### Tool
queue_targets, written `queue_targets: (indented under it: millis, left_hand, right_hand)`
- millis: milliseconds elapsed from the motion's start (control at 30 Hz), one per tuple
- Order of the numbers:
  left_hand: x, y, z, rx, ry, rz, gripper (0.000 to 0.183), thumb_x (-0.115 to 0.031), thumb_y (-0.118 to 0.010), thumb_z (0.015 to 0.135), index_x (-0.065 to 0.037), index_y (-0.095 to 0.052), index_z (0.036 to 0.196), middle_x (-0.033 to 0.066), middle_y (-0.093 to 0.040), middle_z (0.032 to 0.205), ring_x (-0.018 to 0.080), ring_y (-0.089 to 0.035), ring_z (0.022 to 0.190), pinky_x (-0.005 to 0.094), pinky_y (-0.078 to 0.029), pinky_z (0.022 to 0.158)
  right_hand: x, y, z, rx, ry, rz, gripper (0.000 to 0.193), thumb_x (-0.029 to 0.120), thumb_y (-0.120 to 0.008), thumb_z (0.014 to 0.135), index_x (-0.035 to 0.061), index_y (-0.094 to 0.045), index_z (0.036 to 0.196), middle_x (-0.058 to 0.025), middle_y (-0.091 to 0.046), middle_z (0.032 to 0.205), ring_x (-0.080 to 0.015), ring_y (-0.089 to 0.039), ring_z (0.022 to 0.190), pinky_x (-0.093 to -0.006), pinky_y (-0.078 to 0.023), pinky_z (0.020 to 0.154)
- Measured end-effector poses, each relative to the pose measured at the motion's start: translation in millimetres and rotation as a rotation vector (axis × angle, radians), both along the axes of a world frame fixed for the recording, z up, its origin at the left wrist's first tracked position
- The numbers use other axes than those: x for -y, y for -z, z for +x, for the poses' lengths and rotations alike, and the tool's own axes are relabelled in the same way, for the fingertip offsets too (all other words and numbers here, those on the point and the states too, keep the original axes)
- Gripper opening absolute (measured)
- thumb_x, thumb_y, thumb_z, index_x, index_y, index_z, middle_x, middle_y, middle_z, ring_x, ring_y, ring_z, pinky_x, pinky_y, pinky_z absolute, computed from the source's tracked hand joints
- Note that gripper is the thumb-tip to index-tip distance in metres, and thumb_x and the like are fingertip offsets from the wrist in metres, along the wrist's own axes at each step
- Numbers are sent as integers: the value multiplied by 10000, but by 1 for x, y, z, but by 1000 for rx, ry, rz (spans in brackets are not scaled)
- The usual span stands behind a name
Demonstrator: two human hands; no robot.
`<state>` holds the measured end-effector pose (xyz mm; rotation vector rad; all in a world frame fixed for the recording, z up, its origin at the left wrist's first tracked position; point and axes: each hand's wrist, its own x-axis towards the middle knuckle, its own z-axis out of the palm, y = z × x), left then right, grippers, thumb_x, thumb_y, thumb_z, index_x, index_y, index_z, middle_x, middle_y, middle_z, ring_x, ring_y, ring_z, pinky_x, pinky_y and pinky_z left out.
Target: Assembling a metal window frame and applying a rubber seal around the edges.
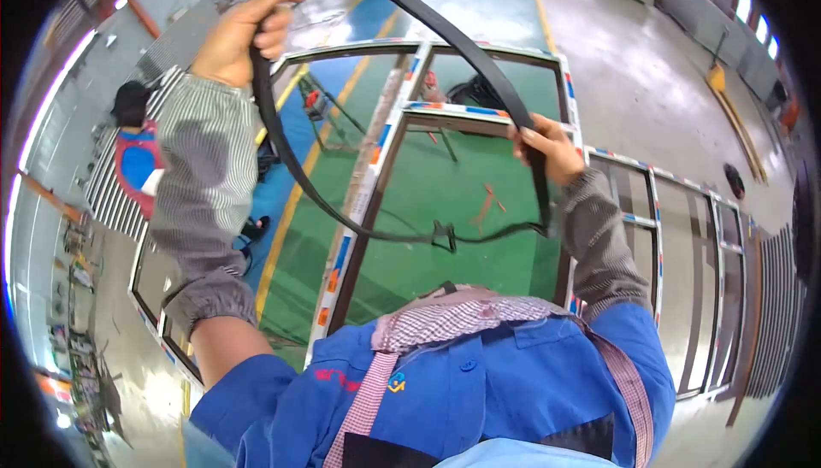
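My left hand [250, 34] is raised at the upper left, its fingers closed around a long black flexible strip [484, 68] that looks like rubber seal. Lower and to the right, my right hand [552, 152] grips the same strip between thumb and fingers. Between the hands the strip hangs in a wide loop, with a small kink or twist low in the middle. Its upper part runs out past the top edge of the view. Beneath the loop lies a large window frame [369, 169], dark with white, blue and orange protective tape, its openings showing the green floor.
More taped frames [658, 250] stand at the right, beside ribbed panels [778, 306]. A person in a blue and red top [137, 160] is at the left. Red-topped support stands [316, 107] are beyond the frame. A yellow broom [717, 79] is at the far right.
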<state>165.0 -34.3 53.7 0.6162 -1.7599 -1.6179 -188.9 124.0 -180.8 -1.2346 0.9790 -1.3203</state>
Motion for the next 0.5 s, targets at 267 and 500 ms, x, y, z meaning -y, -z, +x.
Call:
queue_targets:
  millis: [267, 500]
  left_hand:
    - [-23, 24, 45, -124, 67, 166, 256, -318, -487, 941, -66, -529, 952, -70, -380, 618, 11, -320, 463, 177, -278, 426]
    - [-12, -3, 72, -282, 21, 91, 245, -254, -466, 953, -121, -454, 747, -73, -318, 536, 43, -327, 424, 193, -300, 402]
  right_hand:
    - [-12, -32, 26, -328, 164, -114, 411, 184, -634, 844, -20, -477, 1165, -8, -545, 821, -82, -508, 741, -233, -433, 651]
    - [3, -14, 15, -1145, 1052, -285, 352, 119, -632, 787, 100, -476, 1102, -161, -615, 966, -367, -600, 852, -419, -470, 691]
